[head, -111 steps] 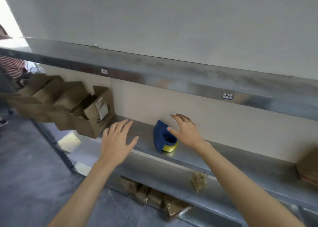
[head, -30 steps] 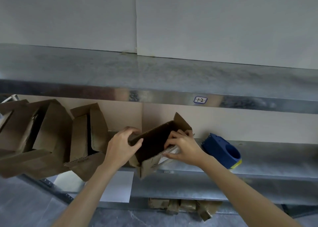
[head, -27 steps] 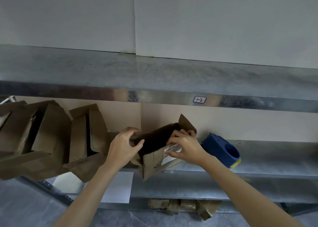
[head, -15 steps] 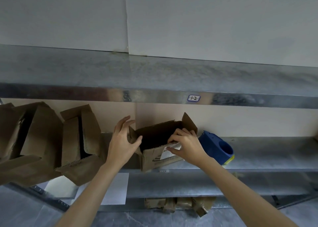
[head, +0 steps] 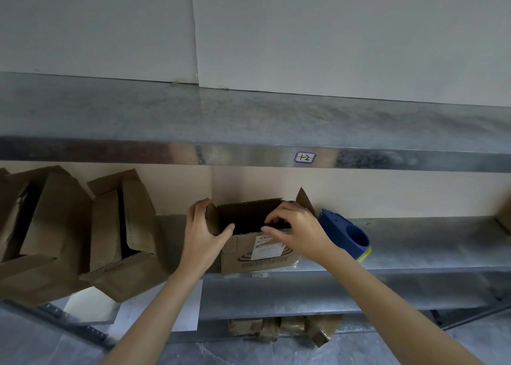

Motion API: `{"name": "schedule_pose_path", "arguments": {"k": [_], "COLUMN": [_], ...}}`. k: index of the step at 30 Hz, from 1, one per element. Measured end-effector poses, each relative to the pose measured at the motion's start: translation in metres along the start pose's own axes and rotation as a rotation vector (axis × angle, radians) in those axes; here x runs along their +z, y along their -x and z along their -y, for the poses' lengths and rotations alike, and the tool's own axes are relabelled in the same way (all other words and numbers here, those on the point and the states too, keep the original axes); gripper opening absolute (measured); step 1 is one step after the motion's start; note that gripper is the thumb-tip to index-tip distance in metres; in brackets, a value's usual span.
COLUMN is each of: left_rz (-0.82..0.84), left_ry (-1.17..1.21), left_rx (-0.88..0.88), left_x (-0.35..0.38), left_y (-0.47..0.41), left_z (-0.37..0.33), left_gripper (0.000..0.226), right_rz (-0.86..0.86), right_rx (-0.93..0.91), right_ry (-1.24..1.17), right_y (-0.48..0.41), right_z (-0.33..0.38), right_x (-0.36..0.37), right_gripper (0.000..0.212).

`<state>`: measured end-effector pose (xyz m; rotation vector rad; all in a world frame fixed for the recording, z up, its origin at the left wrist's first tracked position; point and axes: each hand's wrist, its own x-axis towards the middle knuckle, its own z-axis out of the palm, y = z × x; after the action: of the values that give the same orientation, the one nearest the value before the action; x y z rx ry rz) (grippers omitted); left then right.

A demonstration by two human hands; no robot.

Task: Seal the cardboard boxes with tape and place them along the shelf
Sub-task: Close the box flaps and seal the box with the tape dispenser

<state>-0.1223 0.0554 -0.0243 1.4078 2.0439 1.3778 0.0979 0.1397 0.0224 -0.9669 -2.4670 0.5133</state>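
Corrugated cardboard box [head: 257, 250], galvanized shelf [head: 414, 248]

A small white label [head: 305, 157] with a blue border is showing a handwritten "1-2". High above the label, pale wall panels [head: 331, 33] are meeting at an upright seam, up and to its left. Just below the label, a beige back panel [head: 387, 193] is running sideways. Well below the label and to its left, a white sheet of paper [head: 190, 309] is lying flat. Straight down from the label, crumpled brown wads [head: 282, 327] are sitting in a row, with grey veined floor [head: 249, 351] spreading beneath them.
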Motion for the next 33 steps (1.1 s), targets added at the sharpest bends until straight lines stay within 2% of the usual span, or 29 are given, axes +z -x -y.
{"name": "schedule_pose_path", "arguments": {"k": [3,6,9,12,18,24,29,33], "left_rz": [0.006,-0.006,-0.023,-0.027,-0.017,0.014,0.018,0.033], "left_ry": [0.028,0.055,0.07,0.08,0.082,0.072,0.072,0.077], "left_rx": [0.008,0.021,0.051,0.074,0.132,0.181,0.191,0.194], "left_x": [0.0,-0.001,-0.001,-0.001,-0.005,-0.008,-0.009,-0.01], "left_y": [0.001,0.008,0.015,0.02,0.026,0.03,0.033,0.033], "left_z": [0.002,0.004,0.005,0.004,0.004,0.006,0.005,0.003], "left_gripper": [0.07,0.07,0.07,0.069,0.07,0.073,0.074,0.073], "right_rz": [-0.078,-0.141,-0.066,0.037,0.045,0.11,0.084,0.117], "right_rx": [0.03,0.09,0.193,0.242,0.234,0.207,0.149,0.11], "right_ry": [-0.01,0.103,0.164,0.128,0.026,0.061,0.028,0.059], "right_y": [-0.001,-0.004,-0.004,-0.002,-0.001,-0.01,-0.008,-0.008], "right_z": [-0.01,-0.026,-0.041,-0.049,-0.051,-0.052,-0.051,-0.052], "right_x": [-0.014,-0.026,-0.032,-0.03,-0.021,-0.017,-0.013,-0.008], "right_gripper": [0.019,0.016,0.019,0.016,0.015,0.022,0.017,0.028]}}
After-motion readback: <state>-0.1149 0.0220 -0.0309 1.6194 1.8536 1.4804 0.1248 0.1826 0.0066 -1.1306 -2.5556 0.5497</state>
